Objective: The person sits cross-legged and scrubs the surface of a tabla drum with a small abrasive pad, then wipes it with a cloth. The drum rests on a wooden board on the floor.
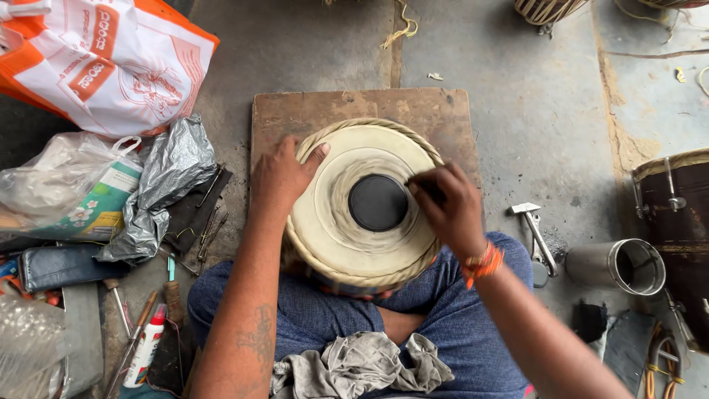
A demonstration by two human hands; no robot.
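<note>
A round drum (pixel 334 225) with a cream skin, braided rim and black centre patch (pixel 377 202) rests against my crossed legs, over a wooden board (pixel 295 111). My left hand (pixel 282 176) grips the drum's left rim, thumb on the skin. My right hand (pixel 446 208) is closed on a small dark object pressed at the right edge of the black patch; what that object is I cannot tell.
An orange and white bag (pixel 111 63), plastic bags (pixel 159 188) and hand tools (pixel 136 325) lie on the left. A small hammer (pixel 533 225), a metal cup (pixel 624 264) and a dark drum (pixel 676 222) stand at right. A grey rag (pixel 354 366) lies on my lap.
</note>
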